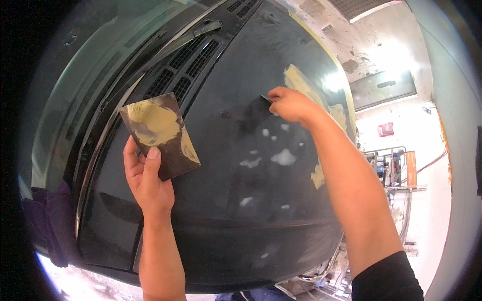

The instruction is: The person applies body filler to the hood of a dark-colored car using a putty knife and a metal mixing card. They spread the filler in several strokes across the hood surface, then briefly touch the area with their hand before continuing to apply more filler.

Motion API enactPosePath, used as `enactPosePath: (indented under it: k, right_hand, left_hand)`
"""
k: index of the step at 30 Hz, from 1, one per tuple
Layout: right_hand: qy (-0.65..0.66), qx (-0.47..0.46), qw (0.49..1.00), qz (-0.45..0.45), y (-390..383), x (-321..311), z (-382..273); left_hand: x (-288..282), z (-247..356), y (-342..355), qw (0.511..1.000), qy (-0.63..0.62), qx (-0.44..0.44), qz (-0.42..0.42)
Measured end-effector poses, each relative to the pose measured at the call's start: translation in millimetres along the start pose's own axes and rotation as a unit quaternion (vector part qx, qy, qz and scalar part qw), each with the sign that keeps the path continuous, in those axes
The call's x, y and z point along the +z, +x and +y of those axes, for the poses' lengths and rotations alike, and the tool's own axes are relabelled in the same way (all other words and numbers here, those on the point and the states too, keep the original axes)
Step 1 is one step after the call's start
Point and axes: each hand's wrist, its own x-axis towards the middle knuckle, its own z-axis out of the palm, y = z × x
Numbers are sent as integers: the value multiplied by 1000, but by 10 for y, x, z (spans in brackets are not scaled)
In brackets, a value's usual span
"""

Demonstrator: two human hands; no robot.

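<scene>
A black car hood fills the view, with pale filler patches scattered over its middle and yellowish filler along its right edge. My left hand holds up a dark flat board smeared with yellowish putty, just above the hood's left side. My right hand reaches across to the hood's far right part and pinches a small dark spreader blade whose edge rests against the paint.
The windshield, wiper and cowl vents lie at the upper left. A purple cloth hangs at the left side of the car. A white wall, a red box and a metal rack stand to the right.
</scene>
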Motion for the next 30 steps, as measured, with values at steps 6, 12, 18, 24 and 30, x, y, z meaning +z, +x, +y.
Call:
enactPosePath:
  k: [6,12,18,24,30]
  right_hand:
    - [-5,29,999,-18,-319,127,-279]
    - [-29,-42,998,39,-478,451,-154]
    - [-65,-71,994,57,-831,670,-228]
    - [-67,-60,995,30,-1204,888,-308]
    - [-72,-53,996,25,-1594,1109,-387]
  left_hand:
    - [-33,12,7,1000,-12,-5,-2]
    - [-12,17,8,1000,0,0,4]
    - [28,13,3,1000,4,1,3]
    - [15,5,0,1000,3,12,1]
    - [32,18,-19,1000,5,-7,-2]
